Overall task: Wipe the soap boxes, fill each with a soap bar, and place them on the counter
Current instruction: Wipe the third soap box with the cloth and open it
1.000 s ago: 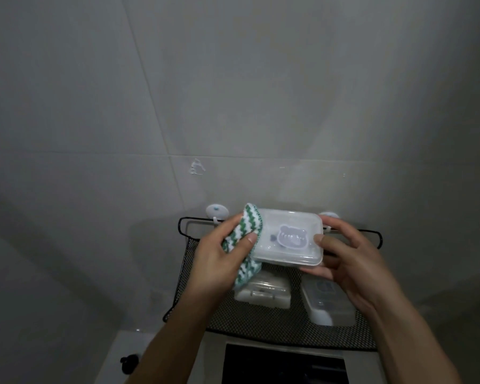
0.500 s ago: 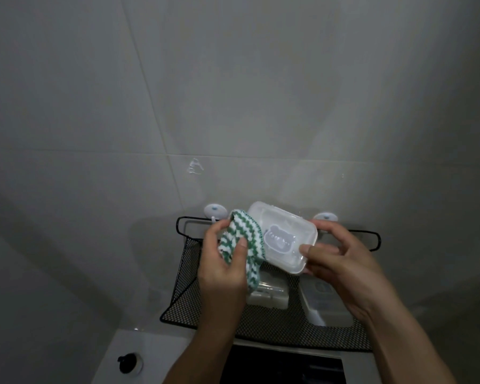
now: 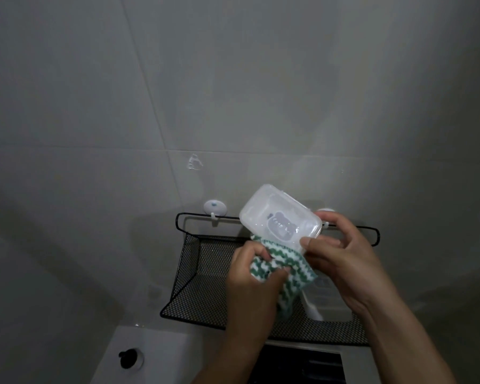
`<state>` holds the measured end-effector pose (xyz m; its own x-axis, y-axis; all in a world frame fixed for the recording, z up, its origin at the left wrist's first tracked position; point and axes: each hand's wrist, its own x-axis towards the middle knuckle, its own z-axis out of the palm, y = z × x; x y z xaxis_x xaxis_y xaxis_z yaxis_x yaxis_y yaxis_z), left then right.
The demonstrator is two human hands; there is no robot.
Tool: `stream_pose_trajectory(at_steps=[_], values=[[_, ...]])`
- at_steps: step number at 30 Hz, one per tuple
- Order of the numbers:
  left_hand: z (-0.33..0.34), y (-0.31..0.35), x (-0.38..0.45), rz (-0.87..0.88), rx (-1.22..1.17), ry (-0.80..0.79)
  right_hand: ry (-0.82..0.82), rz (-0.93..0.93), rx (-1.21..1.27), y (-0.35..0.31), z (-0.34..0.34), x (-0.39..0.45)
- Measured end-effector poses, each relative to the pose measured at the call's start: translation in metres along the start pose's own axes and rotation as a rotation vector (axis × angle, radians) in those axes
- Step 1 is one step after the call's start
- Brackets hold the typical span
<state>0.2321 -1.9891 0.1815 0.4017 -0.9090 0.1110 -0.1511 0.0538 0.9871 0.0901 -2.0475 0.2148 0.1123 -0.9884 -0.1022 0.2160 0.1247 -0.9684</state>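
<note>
Above the basket, head view: translucent white plastic soap box with a grey bear mark (image 3: 281, 219), tilted, held up before the grey tiled wall (image 3: 233, 92).
Right hand (image 3: 344, 261): fingers and thumb curled round the soap box's lower right end, gripping it.
Left hand (image 3: 254, 281): curled round a green-and-white zigzag knitted cloth (image 3: 286, 270), clutching it.
Cloth position: bunched against the box's underside, between both hands.
Below the hands: black wire-mesh basket (image 3: 203, 275) hung on white wall hooks (image 3: 215, 207).
Inside basket: second pale plastic box (image 3: 323, 297), largely hidden behind the right hand.
Lower left: white counter surface (image 3: 150, 353) with a black round knob (image 3: 128, 358).
</note>
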Motion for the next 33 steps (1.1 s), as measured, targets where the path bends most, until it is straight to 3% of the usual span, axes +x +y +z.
stream_pose_trajectory(at_steps=[7, 10, 13, 17, 25, 29, 33], values=[[-0.035, -0.007, 0.033, 0.088, -0.111, -0.027, 0.001, 0.045, 0.005, 0.000, -0.016, -0.006], [-0.037, -0.017, 0.044, 0.094, -0.005, -0.085, 0.040, 0.051, 0.020, -0.001, -0.024, -0.006], [-0.038, -0.033, 0.050, 0.019, 0.247, -0.121, 0.060, 0.057, 0.030, -0.003, -0.035, -0.006], [-0.030, -0.049, 0.043, 0.090, 0.529, -0.323, 0.047, 0.064, 0.000, -0.001, -0.040, -0.006], [-0.026, -0.059, 0.046, 0.143, 0.643, -0.508, 0.015, 0.153, 0.026, 0.006, -0.041, -0.008], [-0.034, -0.048, 0.044, 0.224, 0.520, -0.360, 0.023, 0.173, 0.043, 0.005, -0.043, -0.009], [-0.037, -0.030, 0.042, 0.548, 0.574, -0.194, 0.043, 0.191, 0.024, 0.005, -0.042, -0.008]])
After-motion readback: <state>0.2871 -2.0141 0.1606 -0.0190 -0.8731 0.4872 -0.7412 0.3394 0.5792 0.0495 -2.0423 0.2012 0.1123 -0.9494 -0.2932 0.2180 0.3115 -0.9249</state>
